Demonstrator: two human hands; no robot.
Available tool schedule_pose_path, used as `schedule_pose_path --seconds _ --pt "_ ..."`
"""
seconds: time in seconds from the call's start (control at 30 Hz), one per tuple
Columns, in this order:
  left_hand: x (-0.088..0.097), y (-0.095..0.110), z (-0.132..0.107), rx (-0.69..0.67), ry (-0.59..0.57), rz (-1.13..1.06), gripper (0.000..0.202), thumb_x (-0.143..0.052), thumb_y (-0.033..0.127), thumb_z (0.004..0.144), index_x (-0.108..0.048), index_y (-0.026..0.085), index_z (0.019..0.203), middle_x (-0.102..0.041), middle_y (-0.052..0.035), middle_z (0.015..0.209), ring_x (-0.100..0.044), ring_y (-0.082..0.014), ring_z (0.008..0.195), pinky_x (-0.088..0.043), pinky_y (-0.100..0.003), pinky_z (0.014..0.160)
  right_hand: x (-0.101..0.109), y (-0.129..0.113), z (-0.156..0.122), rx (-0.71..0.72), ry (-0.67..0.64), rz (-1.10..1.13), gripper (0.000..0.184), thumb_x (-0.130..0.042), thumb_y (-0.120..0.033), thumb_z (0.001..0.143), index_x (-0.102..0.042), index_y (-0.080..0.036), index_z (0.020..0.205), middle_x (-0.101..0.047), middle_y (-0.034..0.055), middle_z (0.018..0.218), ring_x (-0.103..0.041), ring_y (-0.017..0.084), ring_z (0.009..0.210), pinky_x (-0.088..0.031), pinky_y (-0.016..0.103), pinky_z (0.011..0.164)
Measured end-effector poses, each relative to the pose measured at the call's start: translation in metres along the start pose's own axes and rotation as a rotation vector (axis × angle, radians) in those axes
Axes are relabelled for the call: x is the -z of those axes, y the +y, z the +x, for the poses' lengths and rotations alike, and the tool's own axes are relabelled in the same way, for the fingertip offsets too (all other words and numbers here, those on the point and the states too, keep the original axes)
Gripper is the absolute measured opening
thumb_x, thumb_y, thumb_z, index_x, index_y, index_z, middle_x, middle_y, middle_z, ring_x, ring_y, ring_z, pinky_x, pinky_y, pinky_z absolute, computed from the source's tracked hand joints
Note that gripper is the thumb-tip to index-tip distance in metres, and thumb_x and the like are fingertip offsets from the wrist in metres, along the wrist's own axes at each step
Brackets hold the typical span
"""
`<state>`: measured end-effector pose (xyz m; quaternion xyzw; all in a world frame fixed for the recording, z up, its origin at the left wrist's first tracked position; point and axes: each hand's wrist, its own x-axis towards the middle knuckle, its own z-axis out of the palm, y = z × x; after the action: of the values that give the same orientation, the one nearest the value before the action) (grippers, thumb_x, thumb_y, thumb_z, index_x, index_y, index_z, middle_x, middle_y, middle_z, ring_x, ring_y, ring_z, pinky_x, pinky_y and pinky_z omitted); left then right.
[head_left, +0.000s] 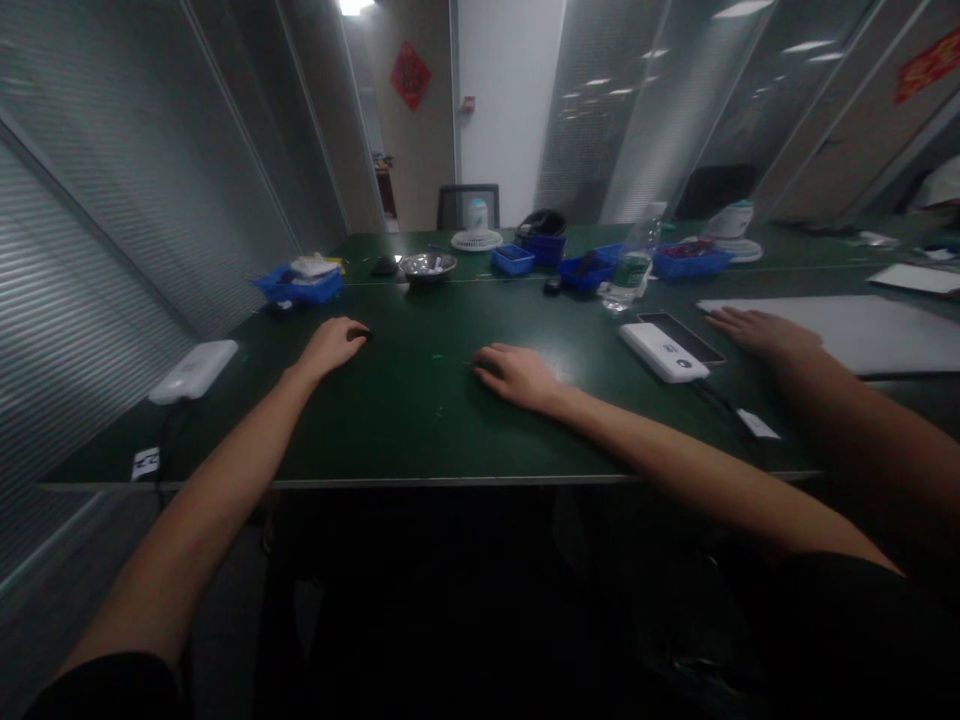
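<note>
A dark object (363, 334) lies against the half-curled left hand (331, 347); the right hand (519, 377) is loosely curled, grips unclear.

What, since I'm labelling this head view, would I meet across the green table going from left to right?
White box with a cable → your left hand → metal bowl → your right hand → clear bottle → another person's hand.
</note>
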<state>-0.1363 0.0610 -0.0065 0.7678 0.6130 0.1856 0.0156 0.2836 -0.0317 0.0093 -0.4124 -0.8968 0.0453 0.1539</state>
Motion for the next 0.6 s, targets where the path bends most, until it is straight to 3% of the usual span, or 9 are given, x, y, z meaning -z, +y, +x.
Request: schedule_pose_path --seconds 0.13,0.2,0.27,0.33,0.4,0.47,0.53,0.6 --pt "0.012 -0.047 -0.008 0.427 0.049 0.149 0.039 -0.064 0.028 0.092 -0.078 0.020 0.127 -0.073 -0.0172 0.125 -0.066 -0.0406 0.118 -0.051 -0.050 0.100 0.000 0.000 0.000 0.005 -0.005 -0.001 0.034 -0.051 -0.040 0.107 -0.064 -0.022 0.133 -0.070 0.0097 0.124 -0.067 0.021 0.093 -0.047 0.030 0.077" --pt "0.016 -0.058 -0.013 0.534 0.077 0.197 0.039 -0.066 0.028 0.091 -0.077 0.019 0.127 -0.072 -0.0197 0.126 -0.062 -0.0439 0.123 -0.048 -0.054 0.103 -0.001 0.001 0.000 0.008 0.002 -0.010 0.033 -0.051 -0.039 0.107 -0.063 -0.022 0.133 -0.070 0.0096 0.125 -0.067 0.022 0.095 -0.047 0.031 0.078" --pt "0.017 -0.058 -0.015 0.543 0.125 0.255 0.038 -0.067 0.028 0.090 -0.077 0.017 0.125 -0.069 -0.0223 0.130 -0.056 -0.0470 0.129 -0.043 -0.059 0.107 -0.002 0.001 0.001 0.006 0.006 -0.013 0.034 -0.051 -0.040 0.107 -0.064 -0.022 0.133 -0.070 0.0096 0.125 -0.067 0.022 0.097 -0.046 0.031 0.079" --pt "0.015 -0.046 -0.014 0.432 0.201 0.292 0.039 -0.067 0.029 0.091 -0.075 0.015 0.126 -0.065 -0.0231 0.137 -0.050 -0.0476 0.134 -0.036 -0.063 0.111 -0.001 0.000 0.000 0.004 0.003 -0.009 0.034 -0.051 -0.040 0.107 -0.063 -0.022 0.133 -0.070 0.0097 0.126 -0.067 0.021 0.097 -0.046 0.030 0.078" --pt "0.008 -0.021 -0.011 0.224 0.245 0.232 0.039 -0.065 0.032 0.095 -0.073 0.016 0.129 -0.063 -0.0201 0.140 -0.050 -0.0434 0.134 -0.034 -0.061 0.113 0.000 0.000 0.000 0.001 -0.003 -0.004 0.035 -0.050 -0.040 0.107 -0.063 -0.021 0.133 -0.070 0.0098 0.126 -0.067 0.021 0.094 -0.046 0.030 0.077" --pt "-0.002 0.012 -0.007 -0.015 0.178 0.061 0.037 -0.062 0.038 0.099 -0.074 0.021 0.129 -0.068 -0.0143 0.134 -0.056 -0.0359 0.128 -0.040 -0.053 0.111 0.001 -0.001 0.000 0.000 -0.013 -0.004 0.035 -0.050 -0.040 0.107 -0.063 -0.021 0.134 -0.070 0.0097 0.125 -0.067 0.020 0.092 -0.045 0.030 0.074" --pt "-0.016 0.048 -0.004 -0.221 0.030 -0.129 0.037 -0.063 0.046 0.099 -0.076 0.024 0.126 -0.071 -0.0098 0.127 -0.062 -0.0304 0.119 -0.047 -0.045 0.104 0.001 0.000 0.001 0.003 -0.017 -0.006 0.035 -0.051 -0.040 0.107 -0.064 -0.022 0.134 -0.070 0.0095 0.125 -0.066 0.020 0.091 -0.045 0.030 0.073" --pt "-0.030 0.077 -0.003 -0.335 -0.037 -0.231 0.038 -0.068 0.052 0.096 -0.079 0.026 0.121 -0.072 -0.0086 0.121 -0.064 -0.0286 0.113 -0.050 -0.042 0.098 0.000 0.000 0.001 0.002 -0.012 -0.016 0.034 -0.051 -0.040 0.107 -0.064 -0.022 0.133 -0.070 0.0089 0.124 -0.066 0.021 0.091 -0.044 0.030 0.073"
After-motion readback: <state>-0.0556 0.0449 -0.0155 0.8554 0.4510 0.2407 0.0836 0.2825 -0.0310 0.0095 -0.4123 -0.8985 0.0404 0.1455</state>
